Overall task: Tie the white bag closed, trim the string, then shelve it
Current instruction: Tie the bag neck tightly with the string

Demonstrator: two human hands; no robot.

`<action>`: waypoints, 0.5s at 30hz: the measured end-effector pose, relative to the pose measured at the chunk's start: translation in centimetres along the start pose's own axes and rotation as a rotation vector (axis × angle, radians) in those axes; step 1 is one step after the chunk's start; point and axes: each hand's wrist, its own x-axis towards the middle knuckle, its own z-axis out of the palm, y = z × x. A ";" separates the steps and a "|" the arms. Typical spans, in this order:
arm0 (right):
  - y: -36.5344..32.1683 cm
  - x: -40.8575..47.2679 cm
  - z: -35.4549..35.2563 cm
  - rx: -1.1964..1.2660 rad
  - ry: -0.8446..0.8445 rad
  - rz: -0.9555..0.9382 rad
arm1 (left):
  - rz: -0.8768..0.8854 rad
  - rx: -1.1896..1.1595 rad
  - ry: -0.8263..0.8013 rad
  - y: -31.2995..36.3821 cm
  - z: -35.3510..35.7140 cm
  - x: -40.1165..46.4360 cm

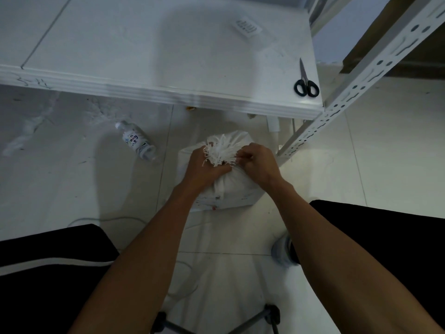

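Observation:
A white bag [237, 189] stands on the tiled floor between my knees, its gathered mouth fanning out in a frayed white tuft [222, 150]. My left hand [203, 171] is closed around the bag's neck just below the tuft. My right hand [258, 165] pinches the neck from the right side, fingers curled in. Any string at the neck is hidden under my fingers. Black-handled scissors [305, 81] lie shut on the right front corner of the white shelf board [144, 56].
A plastic water bottle [138, 141] lies on the floor left of the bag. A perforated white shelf upright [356, 85] slants along the right. Thin white string [187, 280] loops on the floor near my legs. A small label [248, 26] lies on the board.

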 end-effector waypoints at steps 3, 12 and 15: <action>-0.2 -0.2 0.1 -0.004 -0.002 0.003 | -0.021 -0.022 0.035 -0.1 0.0 -0.2; -0.6 -1.8 1.1 0.015 0.089 0.060 | 0.068 -0.076 0.038 0.0 -0.4 -1.0; -0.4 -1.9 1.2 0.006 0.131 0.079 | 0.095 -0.085 0.026 -0.3 -0.4 -1.1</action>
